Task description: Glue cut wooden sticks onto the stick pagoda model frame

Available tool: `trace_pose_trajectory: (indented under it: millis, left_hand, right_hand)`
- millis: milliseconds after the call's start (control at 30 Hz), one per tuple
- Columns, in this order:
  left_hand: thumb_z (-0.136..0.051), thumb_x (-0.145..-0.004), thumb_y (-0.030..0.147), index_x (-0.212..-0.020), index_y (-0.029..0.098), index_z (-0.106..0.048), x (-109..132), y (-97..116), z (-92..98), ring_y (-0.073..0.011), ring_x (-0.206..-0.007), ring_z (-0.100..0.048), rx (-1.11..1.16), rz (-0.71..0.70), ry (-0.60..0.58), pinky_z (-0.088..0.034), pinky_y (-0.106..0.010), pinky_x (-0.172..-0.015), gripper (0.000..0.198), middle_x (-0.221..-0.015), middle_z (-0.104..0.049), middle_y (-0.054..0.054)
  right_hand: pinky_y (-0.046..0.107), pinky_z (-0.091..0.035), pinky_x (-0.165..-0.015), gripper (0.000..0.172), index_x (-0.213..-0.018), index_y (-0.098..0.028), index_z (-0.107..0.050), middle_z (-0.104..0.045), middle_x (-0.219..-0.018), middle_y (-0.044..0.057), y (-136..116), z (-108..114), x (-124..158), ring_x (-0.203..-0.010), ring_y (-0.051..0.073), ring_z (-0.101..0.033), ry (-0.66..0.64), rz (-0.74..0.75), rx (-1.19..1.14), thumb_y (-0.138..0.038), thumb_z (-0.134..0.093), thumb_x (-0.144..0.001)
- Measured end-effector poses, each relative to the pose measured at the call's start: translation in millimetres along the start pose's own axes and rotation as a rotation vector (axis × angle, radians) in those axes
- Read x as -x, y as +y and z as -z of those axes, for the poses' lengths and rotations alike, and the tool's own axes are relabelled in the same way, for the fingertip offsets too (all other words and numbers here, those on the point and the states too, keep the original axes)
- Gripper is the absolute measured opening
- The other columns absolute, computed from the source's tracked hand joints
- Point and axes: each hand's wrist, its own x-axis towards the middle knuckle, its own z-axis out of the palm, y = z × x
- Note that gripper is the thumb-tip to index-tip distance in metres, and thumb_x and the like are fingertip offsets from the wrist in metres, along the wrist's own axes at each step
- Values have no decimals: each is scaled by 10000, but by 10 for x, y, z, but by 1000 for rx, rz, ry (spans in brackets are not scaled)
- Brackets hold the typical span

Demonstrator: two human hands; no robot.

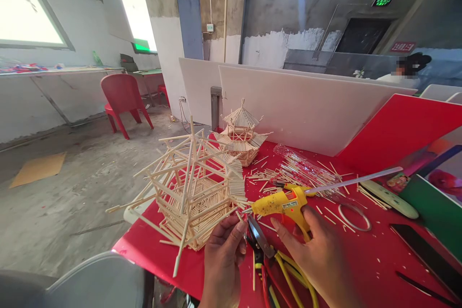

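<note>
My right hand is wrapped round the handle of a yellow hot glue gun, with a long clear glue stick out of its back end. The nozzle points left, close to the fingertips of my left hand. Those fingers pinch a short wooden stick. Just left of that hand stands a half-open pavilion frame of thin wooden sticks, with a slatted roof panel on its right side. Below the gun lie pliers with red and yellow handles.
A smaller stick pavilion stands at the back of the red table. Loose sticks and a plastic bag of sticks lie right of it. A tape ring and a black phone-like slab are at right. White boards border the back; a person sits beyond.
</note>
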Motion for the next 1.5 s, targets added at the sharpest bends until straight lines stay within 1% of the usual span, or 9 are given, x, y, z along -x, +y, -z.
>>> trace_pose_trajectory:
  millis: [267, 467, 567, 700, 933, 1033, 1167, 1367, 1500]
  left_hand:
    - [-950, -476, 297, -806, 147, -699, -14, -9, 2, -31, -404, -446, 11, 7, -1, -276, -128, -361, 441, -537, -604, 43]
    - [-950, -485, 310, -812, 148, -705, -29, -30, 5, -32, -405, -451, 14, 8, -9, -283, -131, -362, 439, -552, -617, 39]
    - [-956, -468, 315, -798, 147, -706, -15, -20, -7, -33, -398, -446, 19, 8, -4, -279, -132, -356, 447, -539, -613, 40]
    - [-965, -454, 304, -797, 147, -712, -5, -4, -24, -27, -401, -448, 34, 18, 5, -288, -131, -366, 454, -547, -626, 37]
    - [-960, -480, 302, -785, 149, -719, -21, -13, -26, -24, -407, -458, 38, 8, -14, -303, -126, -386, 417, -541, -620, 39]
    - [-961, -473, 310, -802, 152, -723, -31, -5, -40, -25, -407, -453, 43, 8, -9, -305, -128, -388, 436, -537, -616, 42]
    - [-957, -474, 312, -826, 150, -723, -46, -2, -52, -31, -417, -452, 36, 4, 0, -331, -138, -402, 453, -529, -606, 43]
    - [-942, -503, 301, -808, 155, -703, -44, -5, -59, -36, -426, -449, 22, -6, 8, -322, -146, -395, 414, -548, -606, 43]
    - [-941, -503, 298, -774, 156, -687, -54, 12, -86, -35, -421, -441, 23, -15, 2, -291, -148, -371, 397, -544, -587, 47]
  right_hand:
    - [277, -512, -496, 443, -924, -210, -587, -716, -730, 45, 5, -8, -1, -604, 198, -692, -13, -13, -10, -647, -575, -854]
    - [284, -514, -503, 452, -939, -202, -584, -708, -712, 43, 1, 2, -20, -584, 199, -688, 30, 35, 27, -648, -547, -872]
    - [284, -521, -512, 445, -954, -201, -582, -712, -731, 40, 0, 6, -23, -595, 196, -694, 30, 47, 26, -638, -543, -880]
    - [297, -527, -534, 459, -962, -202, -584, -712, -738, 47, 12, 0, -10, -608, 206, -693, 23, 33, 26, -650, -547, -871]
    - [290, -523, -534, 441, -954, -204, -583, -714, -735, 46, 21, 7, -5, -616, 203, -690, 0, 19, -2, -636, -567, -865]
    - [286, -519, -521, 444, -949, -201, -585, -714, -728, 48, 20, 6, -15, -617, 205, -691, 1, 15, 2, -637, -571, -861]
    - [289, -526, -545, 450, -935, -203, -591, -719, -741, 56, 22, 3, -23, -634, 209, -694, -8, 7, -13, -645, -579, -851]
    - [294, -522, -550, 444, -943, -204, -582, -712, -753, 49, 17, 9, -12, -633, 209, -693, 8, 27, 13, -640, -587, -855]
    - [288, -515, -551, 418, -948, -206, -572, -707, -749, 43, 0, 18, -28, -627, 198, -688, 20, 48, 26, -619, -563, -882]
